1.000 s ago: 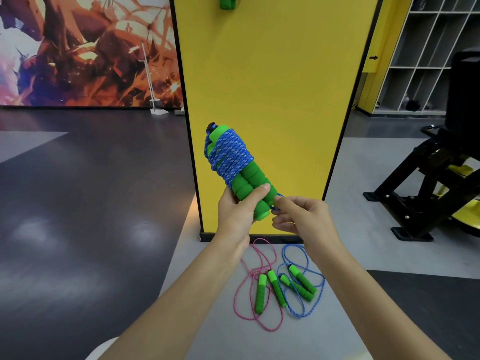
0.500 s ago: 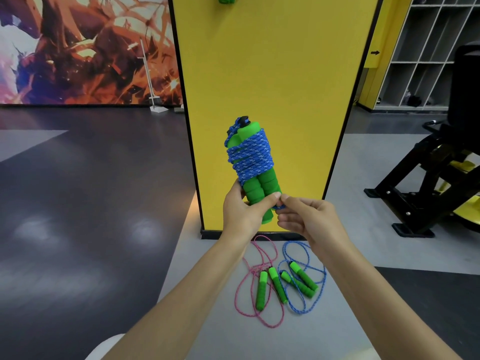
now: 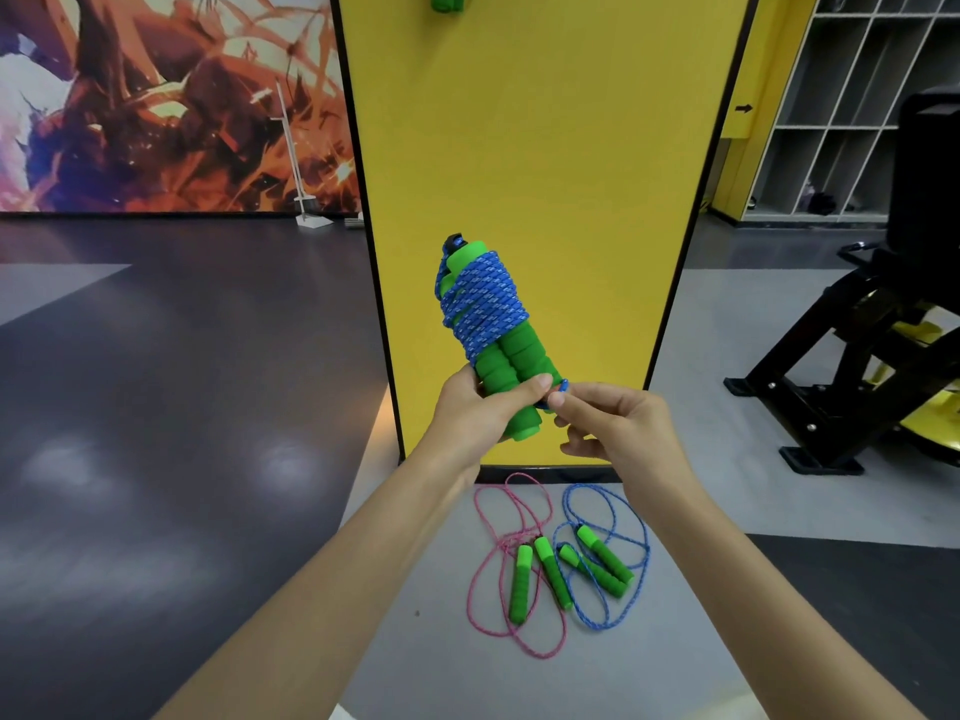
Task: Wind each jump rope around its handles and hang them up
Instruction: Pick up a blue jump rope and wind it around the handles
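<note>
A blue jump rope (image 3: 480, 304) is wound around its two green foam handles (image 3: 511, 363), held upright in front of a yellow pillar. My left hand (image 3: 480, 407) grips the lower part of the handles. My right hand (image 3: 610, 423) pinches the blue rope's loose end right beside the handles. On the floor below lie a pink jump rope (image 3: 519, 574) and a second blue jump rope (image 3: 605, 563), both loose with green handles. Another green handle bundle (image 3: 447, 0) hangs at the pillar's top edge, mostly cut off.
The yellow pillar (image 3: 545, 148) stands straight ahead. A black gym machine (image 3: 857, 366) is at the right. White cubby shelves (image 3: 841, 106) are at the back right. A dark floor and a painted wall lie to the left.
The wound bundle has swung from leaning left to more upright. Both hands stay on it, the right still pinching the rope end.
</note>
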The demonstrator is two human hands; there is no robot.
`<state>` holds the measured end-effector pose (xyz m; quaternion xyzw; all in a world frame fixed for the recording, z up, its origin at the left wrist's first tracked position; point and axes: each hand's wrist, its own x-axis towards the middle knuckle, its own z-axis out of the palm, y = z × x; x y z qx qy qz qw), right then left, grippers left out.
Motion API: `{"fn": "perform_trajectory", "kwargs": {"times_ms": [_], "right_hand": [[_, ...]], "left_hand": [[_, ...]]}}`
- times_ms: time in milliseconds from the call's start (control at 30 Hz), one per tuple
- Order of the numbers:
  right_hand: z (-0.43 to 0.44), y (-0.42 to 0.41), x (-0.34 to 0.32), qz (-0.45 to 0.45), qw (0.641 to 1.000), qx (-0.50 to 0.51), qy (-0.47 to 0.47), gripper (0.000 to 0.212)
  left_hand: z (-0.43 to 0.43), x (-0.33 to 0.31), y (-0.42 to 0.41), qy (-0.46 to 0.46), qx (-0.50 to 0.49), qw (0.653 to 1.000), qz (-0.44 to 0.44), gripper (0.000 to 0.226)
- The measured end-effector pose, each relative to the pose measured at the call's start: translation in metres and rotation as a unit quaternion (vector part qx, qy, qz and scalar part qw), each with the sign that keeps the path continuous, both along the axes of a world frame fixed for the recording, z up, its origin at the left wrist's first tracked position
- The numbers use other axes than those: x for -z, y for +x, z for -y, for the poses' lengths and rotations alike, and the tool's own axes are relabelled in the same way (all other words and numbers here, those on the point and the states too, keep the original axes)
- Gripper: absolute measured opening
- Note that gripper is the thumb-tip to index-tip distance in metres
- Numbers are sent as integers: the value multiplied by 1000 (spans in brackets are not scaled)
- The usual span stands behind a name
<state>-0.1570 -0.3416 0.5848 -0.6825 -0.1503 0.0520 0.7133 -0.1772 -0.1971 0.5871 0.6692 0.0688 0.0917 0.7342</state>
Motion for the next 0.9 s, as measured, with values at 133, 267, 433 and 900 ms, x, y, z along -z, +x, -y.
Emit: {"fn": "perform_trajectory", "kwargs": {"times_ms": [133, 267, 433, 900], "right_hand": [[-2, 4, 0, 54, 995, 60, -52, 14], [-4, 8, 1, 130, 979, 91, -125, 25], [3, 15, 6, 189, 971, 39, -142, 22], [3, 17, 20, 273, 952, 81, -111, 13]], "left_hand": [[0, -1, -1, -15, 24, 999, -14, 26], [1, 1, -2, -81, 24, 995, -54, 24], [0, 3, -6, -88, 28, 993, -69, 19], [4, 11, -18, 29, 71, 997, -26, 28]]}}
